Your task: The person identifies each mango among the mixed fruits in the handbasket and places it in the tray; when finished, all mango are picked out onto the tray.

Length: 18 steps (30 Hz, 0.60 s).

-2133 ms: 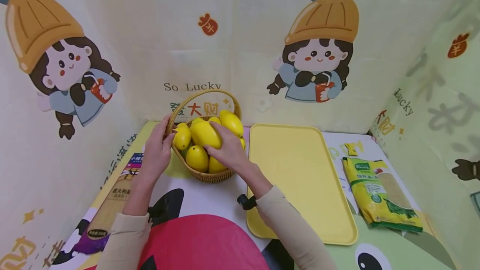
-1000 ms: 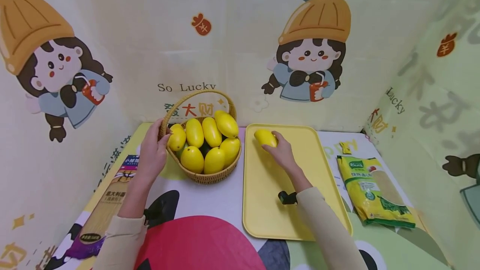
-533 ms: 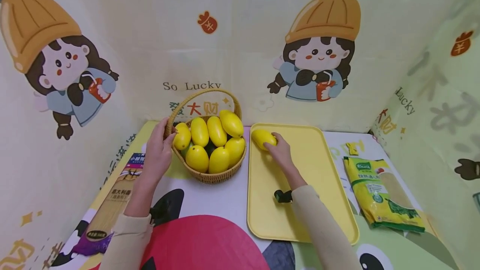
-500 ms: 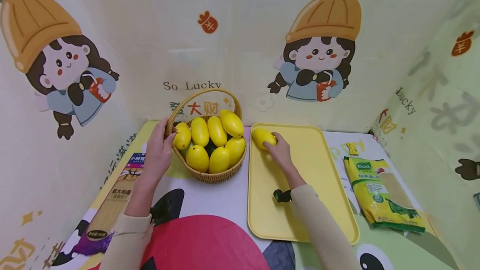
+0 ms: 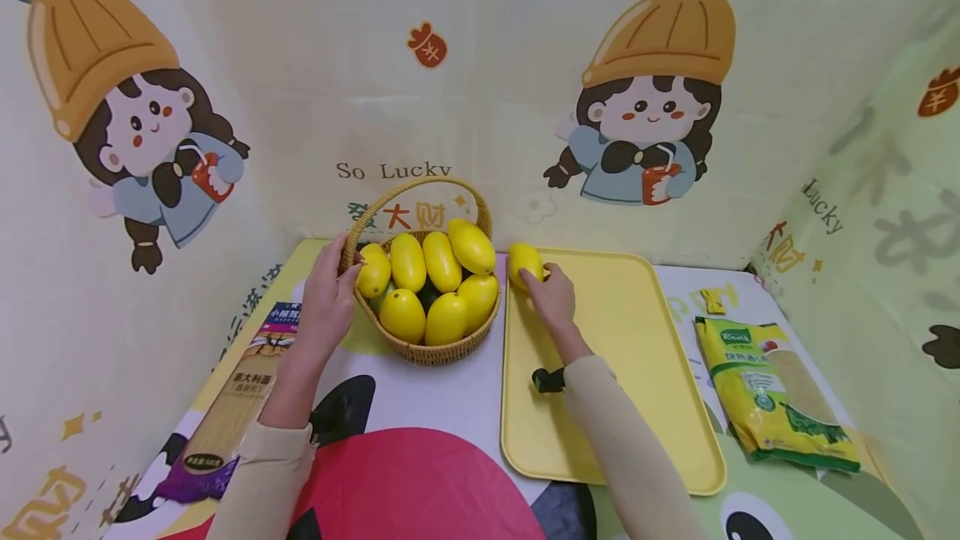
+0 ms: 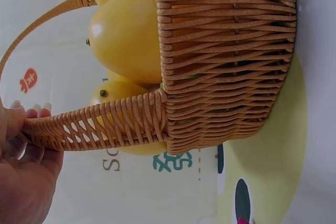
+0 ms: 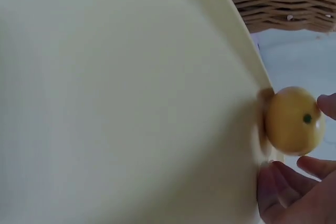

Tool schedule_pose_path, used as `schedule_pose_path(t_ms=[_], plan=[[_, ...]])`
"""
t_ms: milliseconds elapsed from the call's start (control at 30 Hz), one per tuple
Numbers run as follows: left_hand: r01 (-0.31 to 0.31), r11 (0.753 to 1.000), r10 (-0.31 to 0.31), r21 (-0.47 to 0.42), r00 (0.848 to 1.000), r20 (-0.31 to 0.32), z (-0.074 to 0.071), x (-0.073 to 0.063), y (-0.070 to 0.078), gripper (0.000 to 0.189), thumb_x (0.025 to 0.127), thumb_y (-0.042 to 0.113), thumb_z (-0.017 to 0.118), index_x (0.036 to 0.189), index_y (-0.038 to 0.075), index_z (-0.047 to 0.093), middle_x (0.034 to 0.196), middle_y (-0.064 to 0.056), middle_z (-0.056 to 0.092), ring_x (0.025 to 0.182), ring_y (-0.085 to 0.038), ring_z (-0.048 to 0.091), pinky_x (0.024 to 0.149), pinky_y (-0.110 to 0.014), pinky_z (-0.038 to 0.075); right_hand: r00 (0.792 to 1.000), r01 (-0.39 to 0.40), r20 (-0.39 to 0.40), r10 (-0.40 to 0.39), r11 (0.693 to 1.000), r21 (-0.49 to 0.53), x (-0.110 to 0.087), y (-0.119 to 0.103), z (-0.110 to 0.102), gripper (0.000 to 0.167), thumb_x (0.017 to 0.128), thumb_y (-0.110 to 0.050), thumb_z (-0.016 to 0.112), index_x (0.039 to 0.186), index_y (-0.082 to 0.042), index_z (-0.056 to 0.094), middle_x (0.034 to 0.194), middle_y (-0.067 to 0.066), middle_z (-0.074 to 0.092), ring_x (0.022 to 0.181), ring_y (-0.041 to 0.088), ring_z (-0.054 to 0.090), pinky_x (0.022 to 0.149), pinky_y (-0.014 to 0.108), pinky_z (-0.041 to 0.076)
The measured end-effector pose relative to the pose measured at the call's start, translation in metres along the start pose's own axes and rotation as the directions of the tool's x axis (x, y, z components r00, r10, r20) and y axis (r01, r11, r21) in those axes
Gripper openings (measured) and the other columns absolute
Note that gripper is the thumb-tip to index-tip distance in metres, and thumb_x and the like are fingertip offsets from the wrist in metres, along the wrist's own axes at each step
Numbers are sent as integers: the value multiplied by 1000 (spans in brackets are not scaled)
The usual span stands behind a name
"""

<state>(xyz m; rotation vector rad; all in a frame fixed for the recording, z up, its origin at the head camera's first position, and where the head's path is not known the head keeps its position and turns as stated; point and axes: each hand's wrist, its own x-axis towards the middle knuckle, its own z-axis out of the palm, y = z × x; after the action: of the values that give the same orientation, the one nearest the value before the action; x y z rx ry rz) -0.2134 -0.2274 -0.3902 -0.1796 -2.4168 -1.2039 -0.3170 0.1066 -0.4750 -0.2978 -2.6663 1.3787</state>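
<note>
My left hand (image 5: 327, 298) grips the side of the handle (image 6: 97, 127) of a wicker basket (image 5: 427, 354), fingers curled round it. Several yellow mangoes (image 5: 442, 261) fill the basket, some rising above its rim. At the back left corner of a yellow tray (image 5: 600, 373) lies a single mango (image 5: 525, 263), its long side running front to back. My right hand (image 5: 553, 300) holds this mango, thumb on one side and fingertips on the other. In the right wrist view the mango (image 7: 294, 121) sits against the tray's raised edge.
A pack of spaghetti (image 5: 232, 407) lies left of my left arm. Right of the tray are a yellow-green Knorr bag (image 5: 772, 394) and a small yellow packet (image 5: 712, 301). A printed cloth wall (image 5: 510, 123) stands right behind the basket and tray.
The right hand has taken a mango from the basket to the tray, then shifted it to the back left corner and turned it lengthwise. The left hand stays on the handle.
</note>
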Motion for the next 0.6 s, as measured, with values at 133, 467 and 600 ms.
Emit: schedule_pose_path(t_ms=[133, 467, 600], plan=[[4, 1000, -4, 1, 1000, -1, 0, 0, 1, 52, 107, 15, 40, 157, 14, 27, 139, -19, 46, 125, -31, 47, 111, -54, 43, 999, 32, 34, -34, 998, 48, 1, 8, -8, 67, 90, -48, 62, 139, -3, 51, 123, 21, 63, 105, 33, 61, 92, 44, 54], [8, 1000, -8, 30, 1000, -5, -2, -2, 4, 53, 107, 18, 42, 157, 15, 27, 148, -17, 43, 135, -33, 44, 115, -54, 39, 972, 189, 125, -199, 978, 92, -1, 17, -28, 65, 95, -39, 62, 148, -7, 44, 149, 17, 46, 133, 37, 48, 110, 51, 44], [7, 999, -7, 35, 1000, -6, -2, -3, 4, 53, 107, 19, 42, 157, 16, 26, 146, -17, 44, 134, -33, 45, 114, -53, 40, 940, 322, 96, -328, 944, 74, -3, 2, -32, 60, 95, -34, 65, 146, -9, 47, 149, 14, 48, 136, 34, 44, 115, 52, 39]])
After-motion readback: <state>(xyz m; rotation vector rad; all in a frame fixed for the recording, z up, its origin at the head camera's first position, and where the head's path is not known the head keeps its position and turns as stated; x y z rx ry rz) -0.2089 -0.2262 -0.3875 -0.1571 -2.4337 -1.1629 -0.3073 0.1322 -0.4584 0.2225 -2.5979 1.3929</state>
